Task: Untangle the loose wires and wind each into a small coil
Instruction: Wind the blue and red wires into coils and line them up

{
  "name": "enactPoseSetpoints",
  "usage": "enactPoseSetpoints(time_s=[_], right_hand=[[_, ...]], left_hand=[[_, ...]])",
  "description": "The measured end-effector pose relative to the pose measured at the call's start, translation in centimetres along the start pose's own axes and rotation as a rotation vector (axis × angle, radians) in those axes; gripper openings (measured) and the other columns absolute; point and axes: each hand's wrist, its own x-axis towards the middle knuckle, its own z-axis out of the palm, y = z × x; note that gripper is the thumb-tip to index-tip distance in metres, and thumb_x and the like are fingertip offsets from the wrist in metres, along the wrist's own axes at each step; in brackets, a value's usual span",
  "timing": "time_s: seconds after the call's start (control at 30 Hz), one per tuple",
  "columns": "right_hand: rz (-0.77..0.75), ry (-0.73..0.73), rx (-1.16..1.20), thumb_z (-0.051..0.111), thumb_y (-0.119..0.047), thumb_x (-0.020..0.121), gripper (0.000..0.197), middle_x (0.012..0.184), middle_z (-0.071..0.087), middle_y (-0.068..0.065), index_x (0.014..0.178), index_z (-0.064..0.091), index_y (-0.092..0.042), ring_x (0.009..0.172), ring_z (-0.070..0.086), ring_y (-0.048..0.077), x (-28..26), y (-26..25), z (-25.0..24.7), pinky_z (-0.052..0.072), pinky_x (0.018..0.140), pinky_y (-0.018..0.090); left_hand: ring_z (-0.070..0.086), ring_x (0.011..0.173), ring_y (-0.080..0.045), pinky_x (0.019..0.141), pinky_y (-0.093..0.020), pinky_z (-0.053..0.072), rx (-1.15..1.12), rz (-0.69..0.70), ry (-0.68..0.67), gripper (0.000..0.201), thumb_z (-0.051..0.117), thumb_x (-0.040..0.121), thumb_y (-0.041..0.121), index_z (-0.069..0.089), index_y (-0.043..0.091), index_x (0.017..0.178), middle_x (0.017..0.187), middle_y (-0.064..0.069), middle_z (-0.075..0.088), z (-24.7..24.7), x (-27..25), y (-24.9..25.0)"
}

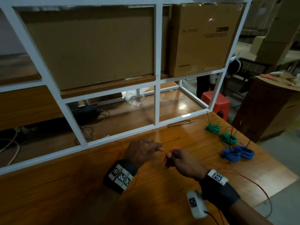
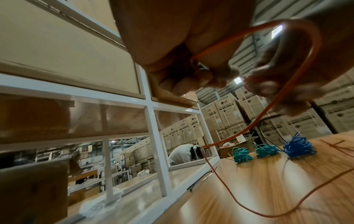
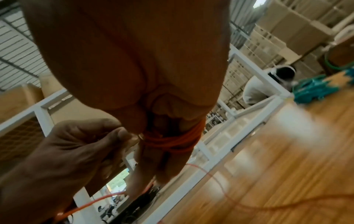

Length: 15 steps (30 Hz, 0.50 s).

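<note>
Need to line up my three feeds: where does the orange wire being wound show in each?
Head: orange wire centre, between both hands.
Left wrist: arcs across upper right.
Right wrist: wound round the right hand's fingers, centre.
Shared landmark: green coils on the table.

Dim warehouse, seemingly; stacked cartons [image 2: 226, 112].

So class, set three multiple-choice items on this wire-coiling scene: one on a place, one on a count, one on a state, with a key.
1. Where do the finished coils lie?
A. table's right side
B. floor
C. red stool

2. How many blue coils?
A. none
B. two
C. five

3. The red wire is
A. lying untouched
B. cut into pieces
C. wound round right-hand fingers

Key: A, green coils and blue coils rest on the table; B, two show; C, red wire loops the right hand while the left hand pinches it.
</note>
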Motion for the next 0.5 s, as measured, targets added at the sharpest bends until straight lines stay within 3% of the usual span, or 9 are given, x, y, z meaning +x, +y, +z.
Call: enactPoseSetpoints(time_s=[0.1,0.17,0.27,0.33,0.4,0.5], right_hand=[[0.047,-0.256,0.437,0.047,-0.031,0.109,0.034,0.088,0.077,0.013,0.101,0.066,-0.004,0.087,0.070,0.025,-0.8,-0.8,0.0,0.056,0.087,0.035],[0.024,-0.409,0.731,0.048,-0.028,0.108,0.033,0.086,0.074,0.018,0.103,0.067,-0.002,0.093,0.069,0.031,-1.5,-1.1,-0.4,0.054,0.089,0.036],[-0.073,-0.574,1.092,0.040,-0.018,0.109,0.031,0.084,0.073,0.018,0.106,0.063,0.002,0.097,0.070,0.034,-1.7,-1.6,-1.2,0.054,0.092,0.039],[-0.172,-0.606,1.271,0.037,-0.016,0.109,0.031,0.092,0.074,0.018,0.109,0.062,0.002,0.103,0.070,0.032,-1.4,-2.4,-1.7,0.053,0.096,0.039],[-0.245,-0.538,1.452,0.032,-0.017,0.109,0.037,0.101,0.074,0.020,0.109,0.063,0.003,0.109,0.070,0.031,-1.2,-3.5,-2.4,0.053,0.102,0.038],[-0.232,-0.122,1.659,0.036,-0.019,0.109,0.036,0.119,0.071,0.028,0.106,0.064,0.003,0.121,0.067,0.033,-0.5,-4.7,-3.2,0.054,0.105,0.040]], left_hand=[[0.058,0.062,-0.012,0.051,-0.018,0.032,0.008,0.211,0.078,0.032,0.051,0.094,0.045,0.076,0.026,0.100,0.083,0.005,0.065,-0.6,1.0,-0.8],[0.057,0.062,-0.011,0.051,-0.019,0.033,-0.013,0.293,0.132,0.029,0.056,0.095,0.044,0.076,0.024,0.100,0.081,0.004,0.064,-1.1,1.8,-1.3],[0.059,0.066,-0.013,0.049,-0.028,0.046,-0.081,0.286,0.196,0.031,0.054,0.101,0.044,0.075,0.024,0.110,0.083,0.002,0.066,-0.2,2.4,-1.6],[0.063,0.073,-0.012,0.058,-0.032,0.054,-0.191,0.222,0.202,0.027,0.051,0.104,0.039,0.069,0.025,0.120,0.089,0.000,0.069,0.8,2.3,-0.8],[0.064,0.081,-0.004,0.072,-0.018,0.055,-0.334,0.093,0.181,0.025,0.054,0.100,0.027,0.062,0.026,0.124,0.093,-0.003,0.072,1.7,2.1,1.0],[0.064,0.070,0.000,0.062,-0.016,0.050,-0.438,-0.195,-0.024,0.023,0.055,0.100,0.022,0.064,0.026,0.121,0.080,0.005,0.070,3.6,1.7,3.2]])
